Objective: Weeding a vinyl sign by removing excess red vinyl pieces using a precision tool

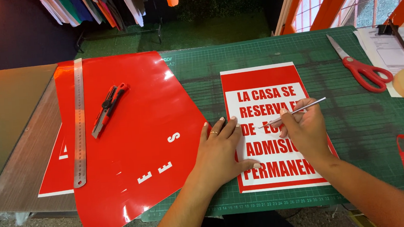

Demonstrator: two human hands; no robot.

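Right hand [305,130] pinches a thin metal pick [293,112], tip pointing left onto the red-and-white sign [271,123] mid-counter. Left hand [221,147] lies flat, open, pressing the sign's left edge, just beside the tip.

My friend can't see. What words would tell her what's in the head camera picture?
A person's right hand holds a thin metal pick over a red and white sign on a green cutting mat, while the left hand presses the sign flat. Nearby lie red vinyl sheets, a metal ruler, a utility knife and red scissors.
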